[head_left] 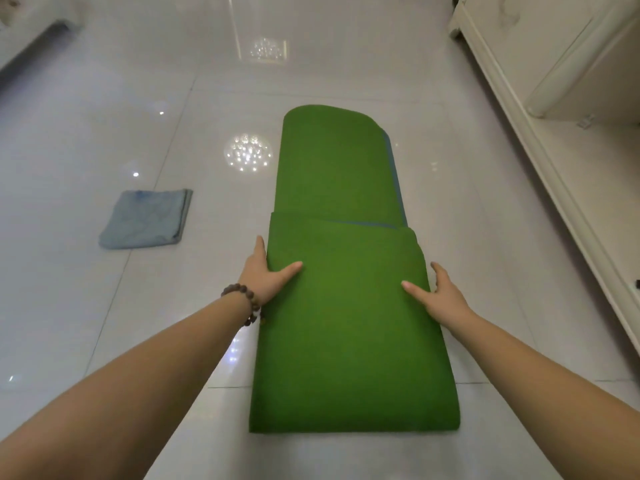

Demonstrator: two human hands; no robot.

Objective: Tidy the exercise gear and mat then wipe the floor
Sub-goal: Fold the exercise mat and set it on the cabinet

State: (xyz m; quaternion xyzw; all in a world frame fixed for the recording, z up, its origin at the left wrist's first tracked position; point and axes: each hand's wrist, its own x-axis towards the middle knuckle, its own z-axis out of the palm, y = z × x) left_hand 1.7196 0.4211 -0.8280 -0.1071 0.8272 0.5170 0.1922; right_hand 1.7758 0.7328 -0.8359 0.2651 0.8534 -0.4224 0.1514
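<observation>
Two hands: on the mat's folded upper layer — one at each side edge.
Mat (346, 323): green yoga mat, folded, lying on the glossy tile floor (104, 98).
Left hand (266, 271): grips the mat's left edge, thumb on top.
Right hand (436, 296): grips the mat's right edge, thumb on top.
Cloth (147, 220): folded, pale blue — left of the mat, well apart.

A matt, finely textured green surface is shown by the mat (346, 306), with a smooth blue underside seen along its right edge. The floor (104, 98) around the mat is laid in glossy pale tiles, mirror-bright with lamp reflections. Left of the mat, soft light-blue fabric is seen in the folded cloth (147, 218). Right of the mat, the cabinet (554, 81) is finished in smooth cream paint. Dark, dull round beads are strung in the bracelet (244, 303).
</observation>
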